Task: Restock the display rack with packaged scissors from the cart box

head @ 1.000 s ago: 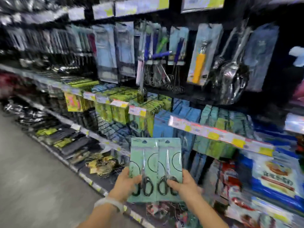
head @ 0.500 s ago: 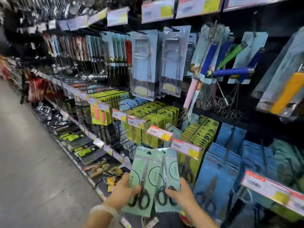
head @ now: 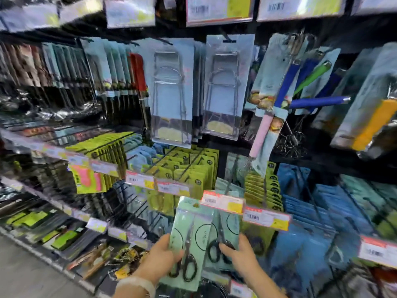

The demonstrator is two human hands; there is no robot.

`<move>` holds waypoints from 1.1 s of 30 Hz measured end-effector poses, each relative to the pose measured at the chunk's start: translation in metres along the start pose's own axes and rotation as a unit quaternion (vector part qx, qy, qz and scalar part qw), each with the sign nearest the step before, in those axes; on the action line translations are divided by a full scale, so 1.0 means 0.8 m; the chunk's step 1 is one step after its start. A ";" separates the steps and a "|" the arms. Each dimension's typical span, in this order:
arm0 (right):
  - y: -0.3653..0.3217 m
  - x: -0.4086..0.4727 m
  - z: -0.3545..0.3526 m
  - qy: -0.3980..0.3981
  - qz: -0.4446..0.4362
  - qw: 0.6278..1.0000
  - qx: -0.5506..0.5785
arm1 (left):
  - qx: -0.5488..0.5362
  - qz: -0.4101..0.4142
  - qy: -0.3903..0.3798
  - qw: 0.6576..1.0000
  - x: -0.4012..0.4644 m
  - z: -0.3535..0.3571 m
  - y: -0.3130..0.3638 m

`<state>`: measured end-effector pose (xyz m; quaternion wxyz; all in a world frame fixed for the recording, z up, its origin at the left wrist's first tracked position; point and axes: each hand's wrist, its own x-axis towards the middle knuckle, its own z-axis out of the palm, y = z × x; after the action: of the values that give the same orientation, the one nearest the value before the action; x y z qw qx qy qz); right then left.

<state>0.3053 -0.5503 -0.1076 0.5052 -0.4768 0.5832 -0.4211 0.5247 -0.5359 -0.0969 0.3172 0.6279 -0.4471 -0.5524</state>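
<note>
My left hand (head: pixel 158 258) grips a mint-green scissors pack (head: pixel 189 237) with black-handled scissors. My right hand (head: pixel 242 254) grips a second mint-green scissors pack (head: pixel 225 231) beside it, its top tucked under a price tag (head: pixel 223 202) at the tip of a hook. Behind that tag, matching mint packs (head: pixel 229 188) hang on the display rack (head: pixel 217 123). The cart box is out of view.
Yellow-green packs (head: pixel 193 168) hang left of the mint row and blue packs (head: pixel 322 211) right of it. Clear blister packs (head: pixel 171 93) and whisks (head: pixel 285 87) hang above. Lower shelves (head: pixel 64 237) jut out at left above the grey floor (head: pixel 25 274).
The view has swung closer to the rack. Both hands have carried the packs up and forward, and the right pack now sits under the hook's price tag.
</note>
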 end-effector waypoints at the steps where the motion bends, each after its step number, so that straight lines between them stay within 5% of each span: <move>1: 0.009 0.004 0.006 0.010 0.013 1.000 0.006 | 0.014 0.001 -0.003 1.000 0.005 -0.008 0.000; 7: 0.088 0.039 0.021 0.066 0.066 0.995 0.035 | 0.077 0.012 -0.036 0.996 0.019 -0.032 -0.003; 12: 0.014 -0.003 0.036 0.101 0.069 0.992 0.009 | 0.064 0.027 -0.080 0.994 0.035 -0.036 -0.010; 24: 0.003 0.026 0.022 0.129 0.176 0.973 -0.075 | 0.026 0.006 -0.149 0.988 0.047 -0.022 -0.015; 29: 0.002 -0.023 0.027 0.006 0.188 0.981 0.050 | 0.040 0.008 -0.158 0.987 0.050 0.009 -0.015; 33: -0.006 -0.037 0.029 0.005 0.089 0.996 -0.018 | 0.056 0.039 -0.147 0.987 0.040 0.039 -0.001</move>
<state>0.3300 -0.5227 -0.1006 0.5289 -0.4298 0.6337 -0.3659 0.4938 -0.5619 -0.1169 0.2335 0.5392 -0.5432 -0.5997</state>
